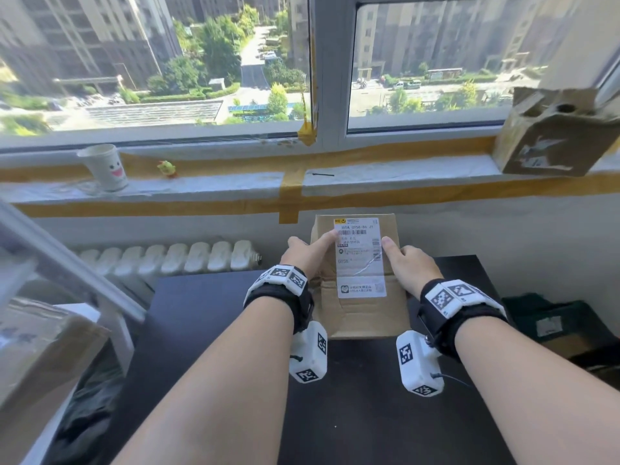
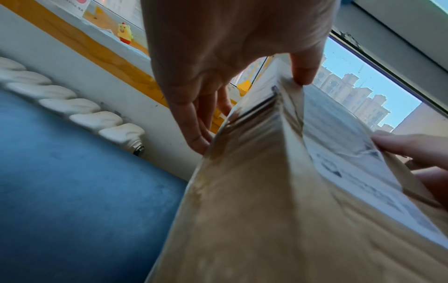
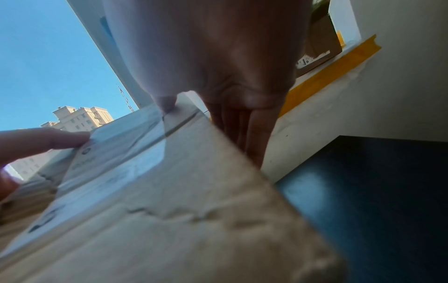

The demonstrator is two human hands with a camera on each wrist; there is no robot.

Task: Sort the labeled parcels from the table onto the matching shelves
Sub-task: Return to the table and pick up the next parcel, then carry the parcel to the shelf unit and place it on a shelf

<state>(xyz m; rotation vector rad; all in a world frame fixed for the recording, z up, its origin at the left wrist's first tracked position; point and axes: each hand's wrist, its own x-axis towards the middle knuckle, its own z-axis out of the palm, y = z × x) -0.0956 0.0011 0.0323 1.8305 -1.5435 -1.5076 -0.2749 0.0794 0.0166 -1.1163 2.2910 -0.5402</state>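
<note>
A brown cardboard parcel (image 1: 364, 318) with a white shipping label (image 1: 360, 256) is held tilted up over the far edge of the black table (image 1: 218, 347). My left hand (image 1: 303, 251) grips its left side, thumb on the labeled face and fingers down the side. My right hand (image 1: 407, 263) grips the right side the same way. The left wrist view shows the parcel (image 2: 254, 210) close up under my left hand (image 2: 218, 47). In the right wrist view, my right hand (image 3: 218, 47) has its thumb on the parcel (image 3: 194, 210) beside the label.
A white shelf frame (image 1: 67, 260) with a taped box (image 1: 40, 347) stands at the left. On the windowsill sit a paper cup (image 1: 105, 167), a yellow toy (image 1: 166, 168) and a torn box (image 1: 553, 135). A radiator (image 1: 167, 258) lies behind the table, dark parcels (image 1: 550, 323) at right.
</note>
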